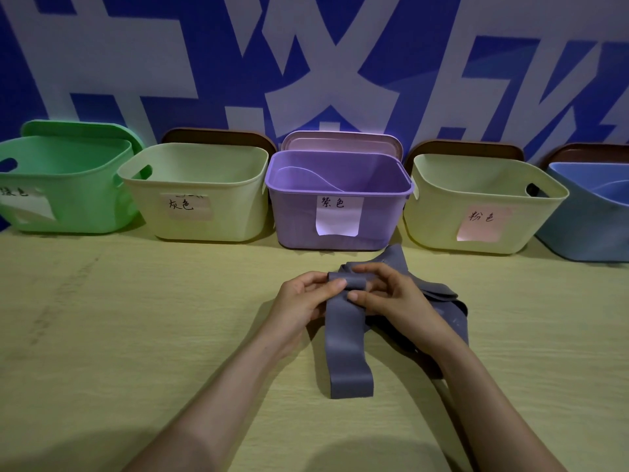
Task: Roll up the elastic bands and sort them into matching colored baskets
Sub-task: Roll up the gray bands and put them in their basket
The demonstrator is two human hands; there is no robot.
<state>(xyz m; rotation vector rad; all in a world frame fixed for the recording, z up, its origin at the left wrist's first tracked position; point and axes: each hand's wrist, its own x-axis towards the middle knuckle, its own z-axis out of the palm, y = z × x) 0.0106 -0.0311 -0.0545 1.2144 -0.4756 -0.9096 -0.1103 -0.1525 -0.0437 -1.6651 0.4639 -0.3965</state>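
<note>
Left hand [303,298] and right hand [391,294] both pinch the started roll [347,280] of a slate-grey elastic band [345,342], thumbs on the near side and fingers curled over the top. The roll sits about midway across the tabletop [136,335], nearer the far edge than the near one. Whether it rests on the surface or is lifted cannot be told. The unrolled length runs toward the near edge and ends in a flat fold. More of the band lies bunched under and to the right of the right hand.

Step in hand, by judgement: rolling, at an early stage, with little wound so far. The next move calls for both hands to turn the roll along the strip, edges kept aligned, and for the bunched part to be drawn free.

Five baskets stand side by side along the far edge: green basket [78,206], cream basket labelled 灰色 [238,212], purple basket [299,226], cream basket labelled 粉色 [435,219], blue basket [592,233]. In this light the band reads between grey and purple, so the destination is unsettled.

Room: bare tabletop lies to the left and toward the near edge. Forward room is tight, as the band's far fold lies near the purple basket's front wall.
</note>
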